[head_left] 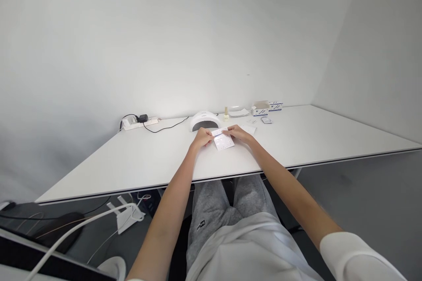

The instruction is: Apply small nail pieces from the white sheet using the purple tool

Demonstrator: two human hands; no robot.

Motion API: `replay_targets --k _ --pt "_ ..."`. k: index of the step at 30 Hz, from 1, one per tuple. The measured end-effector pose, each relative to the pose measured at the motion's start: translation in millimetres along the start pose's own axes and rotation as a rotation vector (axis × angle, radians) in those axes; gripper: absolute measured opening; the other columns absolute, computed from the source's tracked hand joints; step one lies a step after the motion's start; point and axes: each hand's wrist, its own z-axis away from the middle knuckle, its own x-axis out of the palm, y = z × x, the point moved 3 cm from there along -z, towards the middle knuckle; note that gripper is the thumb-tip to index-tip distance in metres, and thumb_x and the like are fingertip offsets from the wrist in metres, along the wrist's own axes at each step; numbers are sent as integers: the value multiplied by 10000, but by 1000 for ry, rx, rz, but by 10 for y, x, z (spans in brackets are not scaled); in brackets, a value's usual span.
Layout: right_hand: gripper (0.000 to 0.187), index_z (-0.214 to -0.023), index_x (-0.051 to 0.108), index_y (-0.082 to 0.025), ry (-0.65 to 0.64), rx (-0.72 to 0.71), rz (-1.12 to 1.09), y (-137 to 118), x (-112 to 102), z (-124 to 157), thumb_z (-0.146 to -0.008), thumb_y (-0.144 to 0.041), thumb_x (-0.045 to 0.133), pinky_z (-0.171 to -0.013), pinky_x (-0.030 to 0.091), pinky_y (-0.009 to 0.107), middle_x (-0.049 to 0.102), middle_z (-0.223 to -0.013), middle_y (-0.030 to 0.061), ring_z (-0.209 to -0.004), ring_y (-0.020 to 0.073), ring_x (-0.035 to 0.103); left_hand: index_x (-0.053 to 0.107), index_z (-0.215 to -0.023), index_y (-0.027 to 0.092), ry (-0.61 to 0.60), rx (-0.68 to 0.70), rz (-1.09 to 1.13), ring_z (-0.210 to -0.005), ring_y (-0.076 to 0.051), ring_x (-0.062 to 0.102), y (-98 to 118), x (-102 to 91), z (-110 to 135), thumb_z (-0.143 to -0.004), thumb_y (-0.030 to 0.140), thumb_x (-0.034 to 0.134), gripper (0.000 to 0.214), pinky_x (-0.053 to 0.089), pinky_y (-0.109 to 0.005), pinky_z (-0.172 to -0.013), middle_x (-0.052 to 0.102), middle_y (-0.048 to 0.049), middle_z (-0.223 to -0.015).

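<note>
Close to the front edge of the table, both my hands hold a white printed sheet or flat packet (224, 142), which has a blue stripe and small marks on it. My left hand (202, 138) pinches its left edge, fingers curled. On the upper right side, my right hand (238, 132) grips it between thumb and fingers. Another white sheet (249, 129) with small marks lies just behind my right hand. Beyond my left hand stands a white dome-shaped nail lamp (205, 118), its dark opening towards me. A small bottle of nail polish (226, 116) is beside the lamp.
Along the back of the white table (138, 158) are a white tray (238, 113), blue-and-white boxes (260, 109) and a small flat packet (267, 120). At the back left lies a power strip (140, 123) with a black adapter and cable. A white router (128, 218) is below the table.
</note>
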Motion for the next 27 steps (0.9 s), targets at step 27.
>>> replay_targets --k 27 --pt "323 -816 734 -104 -19 -48 43 22 -14 -12 -640 -351 848 -636 454 265 719 -828 98 -732 172 606 528 -525 136 -26 -20 31 -324 -69 421 -9 14 -5 -708 111 634 214 280 -212 -377 536 -9 -458"
